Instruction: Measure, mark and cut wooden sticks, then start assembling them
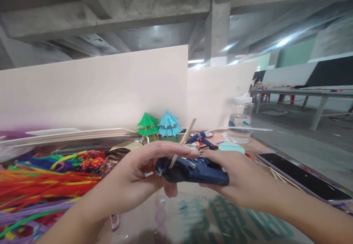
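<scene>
My left hand [138, 178] pinches a thin wooden stick [183, 141] that slants up and to the right, its lower end set in the front of a dark blue hand tool [193, 171]. My right hand [234, 179] is wrapped round the rear of that tool, fingers over its top. Both hands hover just above the cardboard-covered table [215, 218]. The tool's jaw end is partly hidden by my left fingers.
A heap of coloured pipe cleaners [41, 185] fills the left. Green [148, 125] and blue [169, 124] paper trees stand at the back by a white partition. A blue glue gun [202, 139], a clear jar [240, 121] and a dark phone [303, 178] lie right.
</scene>
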